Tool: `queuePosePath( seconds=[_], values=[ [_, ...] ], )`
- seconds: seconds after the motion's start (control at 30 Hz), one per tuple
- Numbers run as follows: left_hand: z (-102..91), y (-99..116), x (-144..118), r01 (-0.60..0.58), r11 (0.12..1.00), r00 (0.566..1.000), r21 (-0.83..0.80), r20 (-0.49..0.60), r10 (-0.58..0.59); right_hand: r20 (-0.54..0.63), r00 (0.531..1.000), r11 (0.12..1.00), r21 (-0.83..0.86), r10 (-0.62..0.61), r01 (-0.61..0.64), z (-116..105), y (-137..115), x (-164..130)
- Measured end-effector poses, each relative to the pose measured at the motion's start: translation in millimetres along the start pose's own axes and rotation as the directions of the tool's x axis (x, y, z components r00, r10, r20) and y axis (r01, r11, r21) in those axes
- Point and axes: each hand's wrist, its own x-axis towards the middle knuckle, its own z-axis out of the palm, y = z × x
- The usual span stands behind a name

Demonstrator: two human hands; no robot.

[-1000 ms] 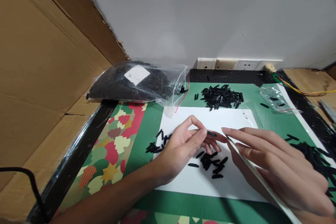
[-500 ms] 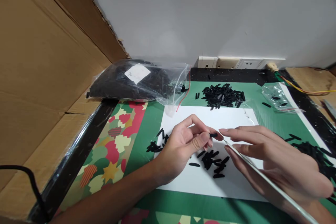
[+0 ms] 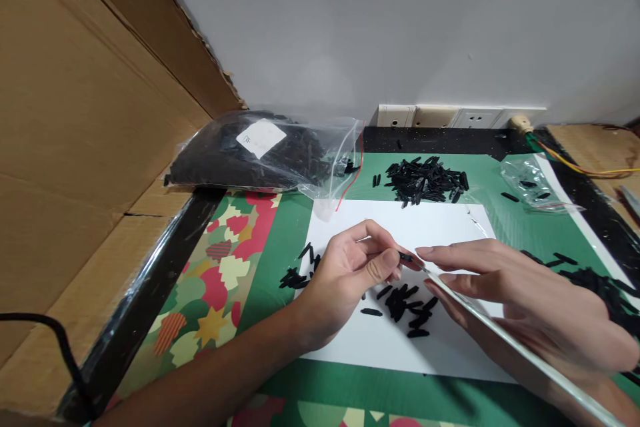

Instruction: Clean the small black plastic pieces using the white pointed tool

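Over a white sheet (image 3: 440,227), the left hand (image 3: 345,280) pinches a small black piece (image 3: 406,257) while the right hand (image 3: 525,307), closed on a thin white rod (image 3: 500,340), probes it from 3 o'clock; a slip could scatter the loose pieces (image 3: 405,307) below.
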Motion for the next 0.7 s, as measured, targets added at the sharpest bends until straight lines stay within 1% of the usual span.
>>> queuePosePath(
  seconds=[0.03, 0.07, 0.1, 0.13, 0.17, 0.2, 0.23, 0.3, 0.37, 0.43, 0.47, 0.5, 0.6, 0.63, 0.7],
  values=[
    [0.0, 0, 0, 0.003, 1.0, 1.0, -0.002, 0.002, -0.003, -0.016, 1.0, 1.0, 0.0, 0.01, -0.01, 0, 0, 0],
    [0.0, 0, 0, 0.004, 1.0, 1.0, -0.005, 0.003, -0.004, -0.108, 0.992, 0.998, -0.004, 0.058, -0.059, 1, 0, -1],
    [0.2, 0, 0, 0.006, 1.0, 1.0, -0.009, 0.001, -0.006, -0.228, 0.966, 0.992, -0.004, 0.119, -0.124, 2, 0, -2],
    [0.4, 0, 0, 0.008, 1.0, 1.0, -0.011, -0.001, -0.008, -0.285, 0.949, 0.99, -0.005, 0.136, -0.143, 2, 0, -2],
    [0.6, 0, 0, 0.01, 1.0, 1.0, -0.012, -0.003, -0.01, -0.142, 0.988, 0.998, -0.011, 0.06, -0.062, 1, 0, -2],
    [0.7, 0, -1, 0.01, 1.0, 1.0, -0.011, -0.005, -0.01, 0.023, 0.999, 0.999, -0.01, -0.033, 0.033, 0, 1, -2],
    [0.8, 0, -1, 0.011, 1.0, 1.0, -0.009, -0.006, -0.011, -0.001, 1.0, 0.999, -0.03, -0.019, 0.019, -2, 2, -2],
    [0.6, -1, -1, 0.01, 1.0, 1.0, -0.002, -0.004, -0.01, 0.016, 0.999, 0.998, -0.044, -0.043, 0.044, -5, 3, -1],
    [0.0, -1, 0, 0.004, 1.0, 1.0, 0.006, -0.003, -0.004, -0.02, 1.0, 0.999, -0.05, -0.023, 0.022, -3, 1, 1],
    [-0.8, 0, 0, -0.002, 1.0, 1.0, 0.018, 0.001, 0.002, -0.13, 0.991, 0.997, -0.058, 0.034, -0.042, 4, -4, 3],
    [-1.2, 0, 0, -0.004, 1.0, 1.0, 0.024, 0.002, 0.004, -0.259, 0.964, 0.994, -0.067, 0.062, -0.082, 9, -6, 4],
    [-1.5, 0, -1, -0.003, 1.0, 1.0, 0.031, 0.005, 0.003, -0.291, 0.955, 0.993, -0.08, 0.057, -0.084, 13, -9, 5],
    [-2.0, 2, -1, 0.012, 0.999, 1.0, 0.044, 0.012, -0.012, -0.214, 0.977, 0.986, -0.158, 0.017, -0.052, 19, -12, 5],
    [-2.0, 2, -2, 0.018, 0.999, 1.0, 0.042, 0.011, -0.019, -0.202, 0.979, 0.982, -0.186, 0.002, -0.04, 19, -13, 4],
    [-1.8, 2, -2, 0.031, 0.999, 0.999, 0.038, 0.006, -0.031, -0.214, 0.976, 0.973, -0.232, -0.038, -0.013, 18, -13, 1]
  ],
)
